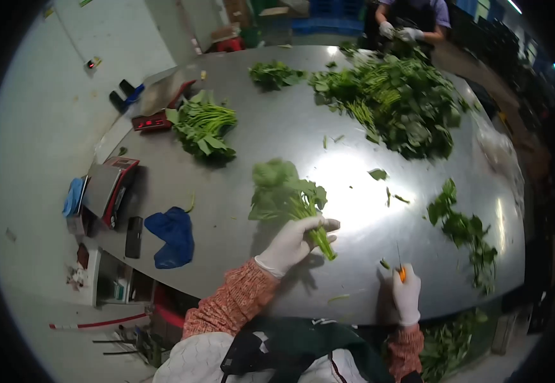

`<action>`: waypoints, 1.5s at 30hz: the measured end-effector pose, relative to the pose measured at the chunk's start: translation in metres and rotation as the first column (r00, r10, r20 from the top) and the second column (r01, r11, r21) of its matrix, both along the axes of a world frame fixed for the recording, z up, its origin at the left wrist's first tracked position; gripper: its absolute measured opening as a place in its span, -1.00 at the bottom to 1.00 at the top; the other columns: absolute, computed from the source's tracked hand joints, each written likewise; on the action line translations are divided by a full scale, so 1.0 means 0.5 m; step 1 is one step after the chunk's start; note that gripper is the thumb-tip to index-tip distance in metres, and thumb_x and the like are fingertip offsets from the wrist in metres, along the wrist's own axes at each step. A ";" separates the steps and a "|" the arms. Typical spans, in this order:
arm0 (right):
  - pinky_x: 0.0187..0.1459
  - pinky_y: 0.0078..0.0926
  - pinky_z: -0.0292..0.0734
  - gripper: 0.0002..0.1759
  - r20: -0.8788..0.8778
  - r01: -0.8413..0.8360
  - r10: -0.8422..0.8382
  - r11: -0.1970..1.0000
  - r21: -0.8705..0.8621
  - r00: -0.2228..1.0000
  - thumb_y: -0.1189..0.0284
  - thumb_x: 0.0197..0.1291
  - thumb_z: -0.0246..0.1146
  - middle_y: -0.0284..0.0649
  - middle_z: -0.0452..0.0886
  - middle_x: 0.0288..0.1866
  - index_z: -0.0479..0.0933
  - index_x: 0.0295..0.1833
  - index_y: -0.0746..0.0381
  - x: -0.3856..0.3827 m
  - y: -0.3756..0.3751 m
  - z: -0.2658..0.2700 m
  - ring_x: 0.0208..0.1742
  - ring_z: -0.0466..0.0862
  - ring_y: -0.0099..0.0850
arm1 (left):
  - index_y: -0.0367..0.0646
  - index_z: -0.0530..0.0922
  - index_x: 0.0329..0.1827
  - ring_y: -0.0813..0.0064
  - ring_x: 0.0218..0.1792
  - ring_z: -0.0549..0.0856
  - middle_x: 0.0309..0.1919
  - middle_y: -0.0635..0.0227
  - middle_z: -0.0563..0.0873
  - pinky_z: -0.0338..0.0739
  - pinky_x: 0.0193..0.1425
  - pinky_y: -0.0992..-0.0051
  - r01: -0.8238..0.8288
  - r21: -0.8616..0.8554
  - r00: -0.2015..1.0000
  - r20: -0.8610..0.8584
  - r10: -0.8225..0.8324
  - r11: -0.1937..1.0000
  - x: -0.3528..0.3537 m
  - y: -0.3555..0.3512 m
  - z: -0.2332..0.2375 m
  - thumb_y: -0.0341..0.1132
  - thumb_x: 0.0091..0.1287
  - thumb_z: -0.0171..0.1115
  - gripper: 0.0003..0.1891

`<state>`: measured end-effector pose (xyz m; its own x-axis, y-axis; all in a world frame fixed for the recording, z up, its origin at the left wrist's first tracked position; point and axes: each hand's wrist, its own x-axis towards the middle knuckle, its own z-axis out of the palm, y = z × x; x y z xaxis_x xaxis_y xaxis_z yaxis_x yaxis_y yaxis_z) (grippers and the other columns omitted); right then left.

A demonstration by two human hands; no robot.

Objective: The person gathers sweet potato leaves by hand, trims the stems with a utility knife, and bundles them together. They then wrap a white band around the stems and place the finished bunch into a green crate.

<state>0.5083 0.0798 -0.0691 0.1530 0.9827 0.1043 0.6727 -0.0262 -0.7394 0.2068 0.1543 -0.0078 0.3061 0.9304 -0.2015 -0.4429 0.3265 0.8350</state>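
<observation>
My left hand (293, 244), in a white glove, is closed round the stems of a small bunch of leafy greens (300, 202). The leaves point away from me and the stem ends stick out below my fingers. Near the front edge of the metal table (252, 236), my gloved right hand (407, 295) grips a knife (402, 274) by its orange handle, the thin blade pointing away from me. A short cut stem piece (385, 263) lies just left of the knife.
A large heap of greens (405, 102) lies at the far right, with a person in white gloves (411, 32) behind it. More greens (207, 127) rest on a scale with a red display (152, 121). A blue cloth (171, 236), a black phone-like object (134, 237) and loose sprigs (466, 226) lie around.
</observation>
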 end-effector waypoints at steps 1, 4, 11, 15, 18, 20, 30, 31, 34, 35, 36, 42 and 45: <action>-0.40 -0.17 0.45 -0.90 0.025 0.004 -0.003 0.999 -0.054 1.000 0.49 0.21 0.27 0.07 0.58 -0.47 0.50 -0.24 0.29 0.012 -0.007 -0.017 -0.40 0.60 0.10 | -0.33 0.51 0.04 0.20 0.07 0.65 -0.06 0.15 0.65 0.50 0.32 0.18 -0.011 -0.016 1.000 -0.010 0.011 1.000 -0.025 0.005 -0.005 -0.42 0.45 0.07 -0.80; -0.39 -0.13 0.47 -0.85 0.214 -0.004 0.029 0.994 -0.114 0.976 0.42 0.19 0.30 0.07 0.59 -0.46 0.51 -0.25 0.27 0.008 -0.024 -0.039 -0.38 0.61 0.10 | -0.30 0.43 0.12 0.21 0.08 0.64 -0.05 0.16 0.63 0.51 0.31 0.17 -0.058 0.052 0.993 -0.096 0.063 0.997 -0.115 0.028 -0.053 -0.37 0.50 0.00 -0.77; -0.37 -0.09 0.49 -0.84 0.236 0.070 -0.021 0.976 -0.205 0.972 0.39 0.16 0.33 0.04 0.60 -0.48 0.54 -0.25 0.24 -0.002 -0.009 -0.038 -0.38 0.63 0.08 | -0.04 0.46 -0.06 0.66 -0.42 0.43 -0.24 0.46 0.52 0.36 -0.41 0.61 -0.508 0.484 0.644 -0.336 0.687 0.712 -0.223 0.244 -0.073 -0.14 0.56 0.03 -0.82; -0.41 -0.17 0.45 -0.87 0.258 0.086 -0.029 0.973 -0.215 0.966 0.48 0.12 0.32 0.06 0.55 -0.53 0.51 -0.30 0.28 -0.013 -0.004 -0.025 -0.43 0.60 0.09 | -0.07 0.46 -0.22 0.65 -0.58 0.38 -0.45 0.47 0.47 0.25 -0.61 0.61 -0.851 -0.016 0.523 0.068 0.850 0.525 -0.317 0.447 -0.083 -0.04 0.43 0.25 -0.71; -0.40 -0.17 0.47 -0.87 0.292 0.096 -0.026 0.969 -0.228 0.956 0.48 0.10 0.32 0.07 0.55 -0.52 0.52 -0.29 0.27 -0.017 0.000 -0.021 -0.42 0.61 0.08 | -0.23 0.45 0.10 0.56 -0.42 0.47 -0.30 0.34 0.45 0.63 -0.27 0.50 -0.867 -0.302 0.358 0.175 0.917 0.396 -0.415 0.559 -0.139 -0.09 0.35 0.35 -0.54; -0.37 -0.18 0.51 -0.85 0.284 0.078 -0.008 0.969 -0.235 0.959 0.44 0.08 0.35 0.01 0.59 -0.50 0.55 -0.25 0.23 -0.016 0.002 -0.027 -0.39 0.64 0.05 | -0.23 0.37 0.29 0.44 -0.26 0.54 -0.14 0.22 0.49 0.65 -0.11 0.43 -0.808 0.055 0.589 0.069 0.805 0.586 -0.539 0.643 -0.293 -0.19 0.34 0.33 -0.46; -0.36 -0.23 0.57 -0.74 0.314 0.183 -0.080 0.933 -0.311 0.946 0.18 0.22 0.26 -0.18 0.66 -0.41 0.54 -0.12 0.11 -0.024 -0.013 -0.014 -0.38 0.68 -0.11 | -0.42 0.50 0.13 0.30 -0.09 0.64 -0.07 0.14 0.65 0.58 0.00 0.43 -0.846 -0.045 0.514 -0.330 0.792 0.530 -0.800 0.782 -0.408 -0.24 0.49 0.08 -0.63; -0.36 -0.24 0.57 -0.75 0.305 0.177 -0.073 0.928 -0.329 0.950 0.18 0.22 0.25 -0.18 0.66 -0.41 0.54 -0.13 0.11 -0.027 -0.012 -0.010 -0.39 0.67 -0.11 | -0.42 0.48 0.16 0.31 -0.04 0.62 -0.03 0.14 0.63 0.58 0.05 0.43 -0.850 -0.290 0.492 -0.137 0.860 0.440 -0.805 0.797 -0.385 -0.21 0.49 0.08 -0.60; -0.37 -0.23 0.57 -0.75 0.322 0.162 -0.044 0.923 -0.348 0.946 0.18 0.24 0.24 -0.18 0.66 -0.41 0.53 -0.12 0.11 -0.024 -0.007 -0.001 -0.40 0.67 -0.11 | -0.40 0.42 0.26 0.32 0.10 0.57 0.11 0.14 0.56 0.58 0.18 0.44 -0.734 -0.625 0.199 0.174 0.964 0.265 -0.791 0.837 -0.332 -0.13 0.48 0.11 -0.51; -0.38 -0.23 0.56 -0.75 0.318 0.164 -0.050 0.925 -0.342 0.947 0.18 0.25 0.23 -0.18 0.66 -0.41 0.53 -0.12 0.11 -0.025 -0.008 0.001 -0.40 0.67 -0.12 | -0.40 0.40 0.29 0.32 0.15 0.56 0.16 0.14 0.54 0.58 0.22 0.44 -0.685 -0.698 0.054 0.240 0.969 0.211 -0.769 0.833 -0.309 -0.10 0.48 0.12 -0.47; -0.38 -0.22 0.56 -0.75 0.314 0.166 -0.056 0.927 -0.336 0.948 0.18 0.25 0.23 -0.18 0.66 -0.41 0.53 -0.12 0.11 -0.026 -0.008 0.004 -0.40 0.67 -0.12 | -0.40 0.38 0.32 0.33 0.20 0.54 0.21 0.14 0.52 0.58 0.26 0.44 -0.659 -0.724 0.021 0.255 0.967 0.205 -0.759 0.820 -0.285 -0.08 0.48 0.12 -0.44; -0.37 -0.23 0.57 -0.75 0.328 0.170 -0.051 0.922 -0.347 0.943 0.17 0.26 0.21 -0.19 0.66 -0.40 0.54 -0.11 0.11 -0.027 -0.009 0.003 -0.40 0.67 -0.12 | -0.25 0.57 -0.22 0.43 -0.56 0.53 -0.43 0.33 0.58 0.66 -0.15 0.50 -0.807 -0.461 0.505 -0.214 0.836 0.370 -0.789 0.816 -0.382 0.04 0.32 0.32 -0.56; -0.37 -0.22 0.57 -0.75 0.307 0.166 -0.056 0.923 -0.347 0.950 0.17 0.27 0.21 -0.20 0.67 -0.40 0.54 -0.11 0.10 -0.028 -0.007 0.008 -0.40 0.67 -0.12 | -0.35 0.52 0.04 0.35 -0.22 0.67 -0.21 0.21 0.64 0.62 0.14 0.36 -0.774 -0.591 0.209 0.098 0.973 0.226 -0.793 0.834 -0.390 -0.12 0.32 0.36 -0.55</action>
<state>0.4944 0.0764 -0.0652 0.2810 0.9382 -0.2021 0.8298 -0.3433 -0.4399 -0.1895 0.5713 -0.2028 -0.5360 0.4986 -0.6812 -0.8442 -0.3176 0.4318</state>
